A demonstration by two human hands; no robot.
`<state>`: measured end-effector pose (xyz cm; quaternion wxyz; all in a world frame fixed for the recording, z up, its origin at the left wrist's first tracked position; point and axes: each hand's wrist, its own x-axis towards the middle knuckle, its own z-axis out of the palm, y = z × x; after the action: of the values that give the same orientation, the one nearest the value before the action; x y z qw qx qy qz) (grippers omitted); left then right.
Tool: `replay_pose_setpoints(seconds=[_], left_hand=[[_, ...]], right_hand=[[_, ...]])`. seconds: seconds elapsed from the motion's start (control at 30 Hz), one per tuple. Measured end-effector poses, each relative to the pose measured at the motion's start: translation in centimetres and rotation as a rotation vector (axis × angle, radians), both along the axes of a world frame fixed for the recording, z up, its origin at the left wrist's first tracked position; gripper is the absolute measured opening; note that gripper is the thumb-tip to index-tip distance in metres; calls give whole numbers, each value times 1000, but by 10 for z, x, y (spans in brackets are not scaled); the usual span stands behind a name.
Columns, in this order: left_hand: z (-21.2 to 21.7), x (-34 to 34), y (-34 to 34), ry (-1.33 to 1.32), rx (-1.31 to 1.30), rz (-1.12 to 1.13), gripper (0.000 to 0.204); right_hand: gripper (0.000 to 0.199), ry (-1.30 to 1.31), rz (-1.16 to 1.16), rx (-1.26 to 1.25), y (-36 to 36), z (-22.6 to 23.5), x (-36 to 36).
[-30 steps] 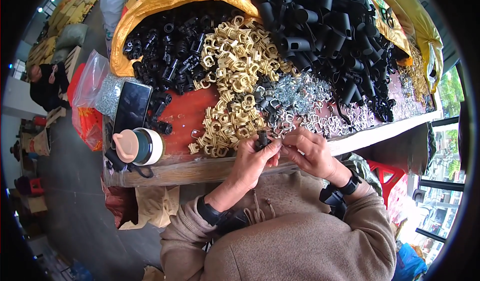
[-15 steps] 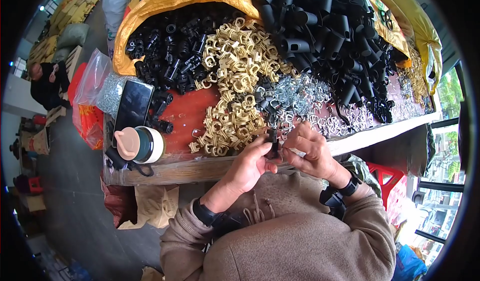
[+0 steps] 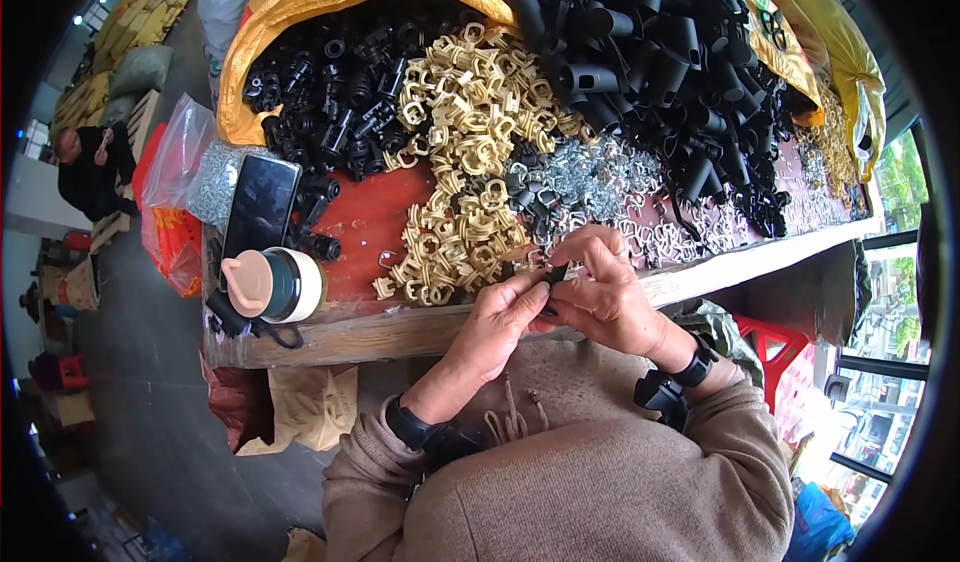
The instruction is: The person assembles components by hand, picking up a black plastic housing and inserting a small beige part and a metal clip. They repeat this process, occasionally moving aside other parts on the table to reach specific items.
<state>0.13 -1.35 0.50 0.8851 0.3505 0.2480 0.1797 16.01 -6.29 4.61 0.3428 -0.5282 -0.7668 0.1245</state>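
My left hand [image 3: 499, 322] is closed on a small black plastic part [image 3: 553, 278] at the table's front edge. Thumb and fingers of my right hand [image 3: 607, 297] pinch the same part from the other side, so most of it is hidden. Just beyond my hands lie a heap of cream-coloured plastic clips [image 3: 470, 232] and a scatter of small silvery metal pieces [image 3: 590, 184]. Farther back are a pile of black ribbed fittings [image 3: 340, 97] on the left and a pile of black tube-shaped sleeves [image 3: 660, 62] on the right.
On the table's left stand a cup with a pink lid [image 3: 254, 284] and a dark phone [image 3: 262, 207]. An orange woven sack [image 3: 240, 72] spills the fittings. A red stool [image 3: 775, 347] is at right below the table. Another person [image 3: 92, 167] is far left.
My right hand has closed in on my left, and the black part, which stood upright in view, is now mostly covered by fingers.
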Motion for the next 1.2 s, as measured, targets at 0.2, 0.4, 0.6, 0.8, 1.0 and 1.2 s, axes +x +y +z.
replay_pose_setpoints(seconds=[0.2,0.4,0.6,0.8,1.0,1.2], left_hand=[[-3,0,1,-7,-5,-20,34],[-1,1,6,-13,-9,-54,35],[-1,-3,10,-41,-82,-25,34],[-2,3,10,36,-53,-65,31],[-4,8,14,40,-142,-57,29],[-3,9,20,77,-163,-66,29]], right_hand=[[17,-53,-25,-91,3,2,-1],[14,-84,-49,-139,7,4,-2],[12,-78,-83,-108,8,-2,-8],[12,-15,-129,-205,5,-11,-5],[9,-67,-106,-262,15,-5,-1],[10,-58,-111,-199,15,-12,2]])
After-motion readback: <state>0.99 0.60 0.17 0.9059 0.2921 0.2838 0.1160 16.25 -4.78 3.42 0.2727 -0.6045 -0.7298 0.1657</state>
